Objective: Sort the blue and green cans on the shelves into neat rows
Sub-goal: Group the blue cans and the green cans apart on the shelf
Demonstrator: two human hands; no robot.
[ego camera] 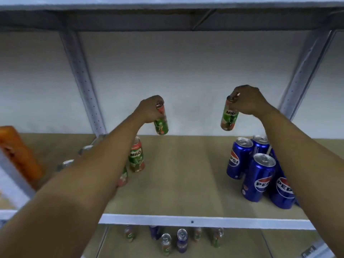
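My left hand [149, 109] grips the top of a green Milo can [161, 123] and holds it in the air above the wooden shelf [182, 174]. My right hand [248, 102] holds a second green Milo can [229, 118] by its top, also lifted. On the shelf's left side stands another green can [136, 155], with more green cans partly hidden behind my left forearm. Several blue Pepsi cans [258, 177] stand grouped at the right, partly behind my right forearm.
An orange object [20, 155] leans at the far left. The lower shelf holds a mix of green and blue cans [181, 240]. Grey perforated uprights [83, 81] run up at left and right, and an upper shelf board [167, 19] spans overhead.
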